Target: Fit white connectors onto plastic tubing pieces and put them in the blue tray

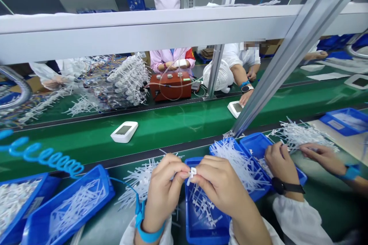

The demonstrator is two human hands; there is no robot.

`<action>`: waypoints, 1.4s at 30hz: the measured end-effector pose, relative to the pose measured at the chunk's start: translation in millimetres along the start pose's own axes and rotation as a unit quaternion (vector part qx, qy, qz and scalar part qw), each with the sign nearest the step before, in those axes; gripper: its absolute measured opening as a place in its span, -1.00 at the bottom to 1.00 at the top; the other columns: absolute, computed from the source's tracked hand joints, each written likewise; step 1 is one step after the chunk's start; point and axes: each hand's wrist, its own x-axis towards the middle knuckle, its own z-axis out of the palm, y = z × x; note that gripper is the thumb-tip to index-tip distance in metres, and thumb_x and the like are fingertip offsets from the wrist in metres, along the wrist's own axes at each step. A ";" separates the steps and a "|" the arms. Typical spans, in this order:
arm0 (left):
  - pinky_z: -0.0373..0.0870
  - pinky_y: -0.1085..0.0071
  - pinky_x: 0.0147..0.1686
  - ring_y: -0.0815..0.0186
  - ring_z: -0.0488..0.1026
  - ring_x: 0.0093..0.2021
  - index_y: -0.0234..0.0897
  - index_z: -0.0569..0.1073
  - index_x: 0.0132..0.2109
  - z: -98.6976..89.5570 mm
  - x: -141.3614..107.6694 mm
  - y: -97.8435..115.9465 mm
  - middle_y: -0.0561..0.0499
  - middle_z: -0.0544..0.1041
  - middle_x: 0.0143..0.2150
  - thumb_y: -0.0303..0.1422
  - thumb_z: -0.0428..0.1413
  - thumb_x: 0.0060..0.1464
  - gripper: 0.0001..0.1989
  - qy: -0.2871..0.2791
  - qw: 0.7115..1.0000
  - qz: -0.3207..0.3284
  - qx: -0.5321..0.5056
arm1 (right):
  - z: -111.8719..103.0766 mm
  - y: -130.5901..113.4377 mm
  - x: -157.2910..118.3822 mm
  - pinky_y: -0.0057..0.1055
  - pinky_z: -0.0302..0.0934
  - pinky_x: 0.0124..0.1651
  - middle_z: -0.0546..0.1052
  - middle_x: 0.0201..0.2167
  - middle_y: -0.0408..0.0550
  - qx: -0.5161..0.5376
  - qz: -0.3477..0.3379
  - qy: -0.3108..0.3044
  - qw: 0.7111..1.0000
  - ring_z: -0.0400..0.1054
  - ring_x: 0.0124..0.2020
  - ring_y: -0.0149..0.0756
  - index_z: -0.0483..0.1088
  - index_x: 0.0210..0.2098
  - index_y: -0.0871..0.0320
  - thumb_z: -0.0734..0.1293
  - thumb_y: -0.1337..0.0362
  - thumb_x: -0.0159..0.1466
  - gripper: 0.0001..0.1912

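Note:
Both my hands meet over a blue bin, pinching one small white plastic part between them. My left hand, with a blue strap at its wrist, grips the part from the left with thumb and index finger. My right hand holds it from the right in the same kind of pinch. Small white pieces with stems lie in the bin below. Left of the bin, behind my left hand, is a loose pile of thin white sticks.
Bins of white parts and sticks stand left, more bins right. A neighbour's hands work close by on the right. White devices sit on the green belt. A metal post slants across the right; a blue coiled hose hangs left.

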 end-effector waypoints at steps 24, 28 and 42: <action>0.32 0.32 -0.06 0.26 0.49 -0.12 -0.18 0.59 -0.15 -69.7 -8.2 -54.2 0.04 0.57 -0.16 -0.32 0.12 0.38 -0.84 -0.238 0.934 -0.206 0.170 | -13.1 17.8 -4.3 -0.55 0.32 -0.20 0.62 -0.31 -0.23 0.082 0.172 0.137 0.972 0.52 -0.29 -0.46 0.52 -0.05 0.00 0.28 0.09 0.52 -0.79; 0.34 0.25 0.05 0.19 0.49 0.00 -0.18 0.58 -0.11 -70.8 -11.2 -70.8 -0.01 0.57 -0.06 -0.29 0.10 0.36 -0.84 -0.307 0.874 -0.304 0.225 | -17.5 18.0 -6.2 -0.60 0.29 -0.30 0.56 -0.43 -0.27 0.122 0.155 0.136 0.971 0.45 -0.41 -0.50 0.51 -0.12 0.02 0.27 0.09 0.52 -0.78; 0.35 -0.01 0.21 0.05 0.48 0.15 -0.09 0.60 0.09 -28.6 -2.0 -48.1 -0.09 0.56 0.13 -0.39 0.14 0.31 -0.73 -0.300 0.884 -0.235 0.270 | -11.3 18.8 -10.4 -0.44 0.27 -0.34 0.54 -0.48 -0.09 0.296 0.123 0.179 0.930 0.41 -0.44 -0.36 0.60 -0.19 0.12 0.16 -0.14 0.53 -0.44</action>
